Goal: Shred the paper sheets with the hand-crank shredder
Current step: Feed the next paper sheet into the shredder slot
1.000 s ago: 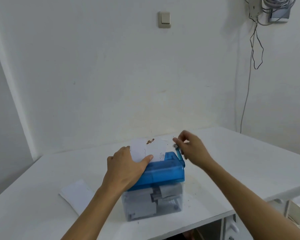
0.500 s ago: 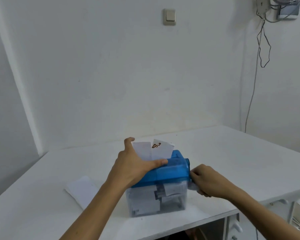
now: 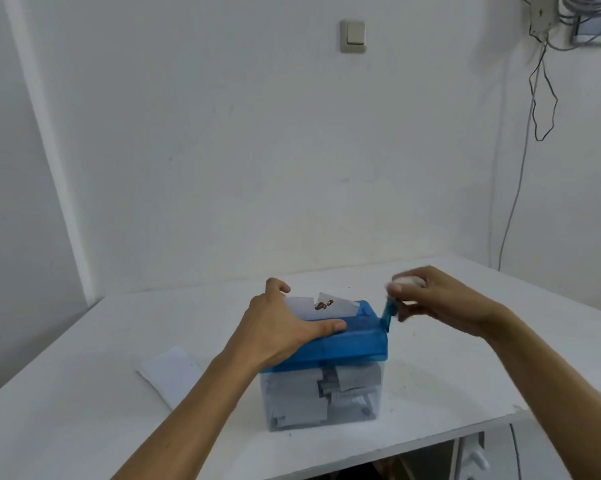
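A small hand-crank shredder [image 3: 354, 341] with a blue top and a clear bin of paper pieces stands near the table's front edge. A white paper sheet [image 3: 321, 308] with a brown mark sticks up out of its slot, only a short part showing. My left hand [image 3: 278, 327] grips the blue top from the left, thumb along the front, fingers behind the sheet. My right hand [image 3: 430, 299] pinches the white knob of the blue crank [image 3: 386, 315], which points up at the shredder's right side.
A stack of white paper sheets [image 3: 171, 372] lies flat on the white table [image 3: 500, 341] left of the shredder. White walls close the back and right; a cable [image 3: 521, 174] hangs in the right corner. The table's front edge runs just below the shredder.
My right hand has swung the crank from the low right side back up to the top. The sheet has sunk lower into the slot. My left hand keeps its hold.
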Demonstrator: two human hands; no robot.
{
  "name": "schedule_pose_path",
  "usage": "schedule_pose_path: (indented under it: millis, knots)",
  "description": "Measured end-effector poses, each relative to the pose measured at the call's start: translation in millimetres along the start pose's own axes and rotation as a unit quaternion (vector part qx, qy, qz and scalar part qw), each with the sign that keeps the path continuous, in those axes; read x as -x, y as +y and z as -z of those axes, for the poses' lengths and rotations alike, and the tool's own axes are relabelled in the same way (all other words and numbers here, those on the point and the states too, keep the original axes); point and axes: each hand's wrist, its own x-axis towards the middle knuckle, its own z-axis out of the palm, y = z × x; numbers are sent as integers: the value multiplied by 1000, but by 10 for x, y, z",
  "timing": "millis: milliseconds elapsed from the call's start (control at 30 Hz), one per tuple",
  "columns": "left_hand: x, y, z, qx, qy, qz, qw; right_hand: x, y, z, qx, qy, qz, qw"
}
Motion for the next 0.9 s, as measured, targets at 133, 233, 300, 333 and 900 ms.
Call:
schedule_pose_path:
  millis: [133,233,300,333,900]
  knots:
    - [-2,10,-9,4,-9,-5,1000,-219,162,-100,-75,90,-19,993]
    - [-7,19,-11,16,-5,-13,1000,-330,258,-196,-86,136,-8,987]
    - [1,14,-21,18,-1,-19,1000,-374,353,-284,-94,150,-24,984]
    - [-8,3,-25,18,1,-21,1000,-392,405,-311,-106,155,-37,981]
    - [-55,-42,-48,-5,3,9,1000,212,601,-596,70,-2,-246,967]
